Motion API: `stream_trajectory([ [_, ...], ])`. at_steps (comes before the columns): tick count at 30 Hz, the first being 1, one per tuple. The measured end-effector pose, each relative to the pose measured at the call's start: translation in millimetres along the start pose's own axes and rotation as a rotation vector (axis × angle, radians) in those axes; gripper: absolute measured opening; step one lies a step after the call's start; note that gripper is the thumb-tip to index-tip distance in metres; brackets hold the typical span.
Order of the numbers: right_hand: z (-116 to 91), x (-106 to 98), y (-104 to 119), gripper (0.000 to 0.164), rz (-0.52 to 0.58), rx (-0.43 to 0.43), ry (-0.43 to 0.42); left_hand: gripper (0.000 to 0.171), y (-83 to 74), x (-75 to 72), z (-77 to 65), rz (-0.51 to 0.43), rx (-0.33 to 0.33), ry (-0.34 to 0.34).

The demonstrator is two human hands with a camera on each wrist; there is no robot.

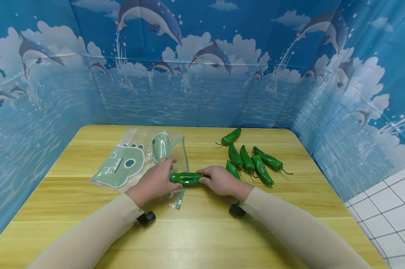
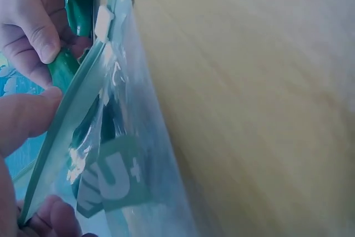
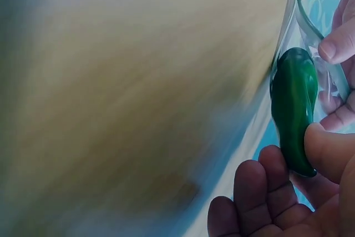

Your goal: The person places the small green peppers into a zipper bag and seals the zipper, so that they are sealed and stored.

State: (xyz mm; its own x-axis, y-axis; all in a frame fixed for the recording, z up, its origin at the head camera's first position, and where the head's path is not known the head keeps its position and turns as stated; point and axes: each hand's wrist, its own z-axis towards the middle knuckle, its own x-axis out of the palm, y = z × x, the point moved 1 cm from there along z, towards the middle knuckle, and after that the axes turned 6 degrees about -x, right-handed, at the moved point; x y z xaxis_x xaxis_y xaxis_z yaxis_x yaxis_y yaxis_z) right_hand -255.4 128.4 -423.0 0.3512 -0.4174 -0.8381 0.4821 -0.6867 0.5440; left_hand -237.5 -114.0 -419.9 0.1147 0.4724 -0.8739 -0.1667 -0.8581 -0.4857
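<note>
My left hand (image 1: 158, 179) holds the mouth of a clear zip bag (image 1: 130, 162) with a green cartoon print. The bag's rim gapes towards the right, its white slider (image 1: 179, 203) near the front. My right hand (image 1: 220, 180) pinches one end of a glossy green pepper (image 1: 189, 179) between thumb and fingers. The pepper's other end is at the bag's opening, beside my left thumb. In the right wrist view, the pepper (image 3: 294, 104) lies against the clear film. Dark green shapes show through the bag (image 2: 125, 176) in the left wrist view, partly hidden by print and glare.
Several more green peppers (image 1: 247, 158) lie loose on the wooden table (image 1: 195, 239), right of and beyond my right hand. One pepper (image 1: 231, 136) sits farther back. A dolphin-print curtain (image 1: 202, 93) hangs behind the table and along its sides.
</note>
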Motion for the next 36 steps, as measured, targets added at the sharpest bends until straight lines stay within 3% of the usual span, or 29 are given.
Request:
stream_trajectory([
  [8,6,8,3,0.041,-0.016,-0.009,0.036,0.100,-1.9,1.2,-0.3,-0.039,-0.003,0.012],
  [18,7,10,5,0.038,-0.025,-0.002,0.000,0.106,5.4,-3.0,-2.8,-0.058,0.040,0.073],
  [27,6,10,8,0.025,-0.002,0.002,-0.036,0.109,12.1,-5.3,-3.4,-0.061,0.072,0.129],
  [36,8,12,11,0.029,-0.034,-0.036,-0.025,0.109,12.8,-14.7,-3.2,-0.065,0.088,0.183],
])
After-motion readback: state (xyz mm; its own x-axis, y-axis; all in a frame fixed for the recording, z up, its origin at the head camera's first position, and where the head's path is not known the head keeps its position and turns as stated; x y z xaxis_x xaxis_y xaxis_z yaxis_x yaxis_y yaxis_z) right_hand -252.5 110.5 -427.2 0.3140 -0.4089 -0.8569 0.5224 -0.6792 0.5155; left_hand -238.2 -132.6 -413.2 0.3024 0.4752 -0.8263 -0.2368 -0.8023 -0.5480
